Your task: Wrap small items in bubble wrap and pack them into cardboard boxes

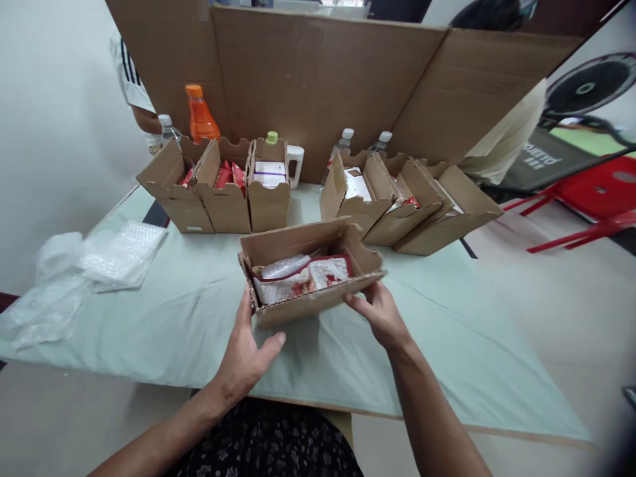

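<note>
A narrow open-topped cardboard box (293,308) is in front of me, tilted, its right end higher than its left. Inside it lie a white and red printed packet (322,270) with a dark red edge and a clear plastic-wrapped item (284,267). My left hand (248,351) is against the box's left end, fingers along the side and partly hidden, thumb held away from the cardboard. At the right front corner, my right hand (380,315) grips the box with the thumb on the front wall and the fingers underneath, mostly out of sight.
Similar boxes with packets stand in a left row (226,209) and a right row (358,215). Behind are an orange bottle (203,119), clear bottles, a white handled container (296,165) and a tall cardboard screen (318,79). Bubble wrap (124,255) lies left on the pale green cloth (199,311).
</note>
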Demonstrator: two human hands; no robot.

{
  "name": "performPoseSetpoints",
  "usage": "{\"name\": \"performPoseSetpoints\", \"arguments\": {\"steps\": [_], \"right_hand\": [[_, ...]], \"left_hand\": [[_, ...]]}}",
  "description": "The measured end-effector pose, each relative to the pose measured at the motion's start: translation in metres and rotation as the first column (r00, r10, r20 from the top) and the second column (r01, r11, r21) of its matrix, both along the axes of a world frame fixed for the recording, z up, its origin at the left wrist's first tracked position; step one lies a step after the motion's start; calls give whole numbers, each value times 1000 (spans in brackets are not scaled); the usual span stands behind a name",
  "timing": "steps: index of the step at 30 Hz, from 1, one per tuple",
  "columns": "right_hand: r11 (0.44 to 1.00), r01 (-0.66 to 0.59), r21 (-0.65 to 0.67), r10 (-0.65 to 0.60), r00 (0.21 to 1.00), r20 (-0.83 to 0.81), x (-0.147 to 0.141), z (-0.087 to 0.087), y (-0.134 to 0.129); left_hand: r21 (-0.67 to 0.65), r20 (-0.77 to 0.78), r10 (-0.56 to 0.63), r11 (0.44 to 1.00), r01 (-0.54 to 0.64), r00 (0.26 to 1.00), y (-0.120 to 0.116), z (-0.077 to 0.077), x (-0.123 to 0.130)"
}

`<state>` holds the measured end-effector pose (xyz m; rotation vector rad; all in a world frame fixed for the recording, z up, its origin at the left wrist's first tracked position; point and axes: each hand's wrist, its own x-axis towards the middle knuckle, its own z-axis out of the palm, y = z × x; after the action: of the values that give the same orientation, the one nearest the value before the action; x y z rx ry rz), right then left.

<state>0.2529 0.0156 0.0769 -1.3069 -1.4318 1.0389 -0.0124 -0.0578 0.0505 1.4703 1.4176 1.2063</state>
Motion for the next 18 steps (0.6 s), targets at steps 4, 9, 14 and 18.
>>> {"name": "performPoseSetpoints", "arguments": {"steps": [4,9,14,18], "right_hand": [[989,-88,117,99,990,-97,-26,3,57],[965,15,263,21,991,-133,-32,7,103],[941,136,310,-105,988,-113,-33,-8,117],[933,178,312,-165,984,-67,-44,-14,122]], "left_hand": [[2,42,13,1000,-13,999,-6,-9,-3],[85,4,-76,994,75,997,0,-16,21],[104,-56,-149,983,154,987,2,-26,33],[126,-60,-150,980,156,987,4,-31,39]]}}
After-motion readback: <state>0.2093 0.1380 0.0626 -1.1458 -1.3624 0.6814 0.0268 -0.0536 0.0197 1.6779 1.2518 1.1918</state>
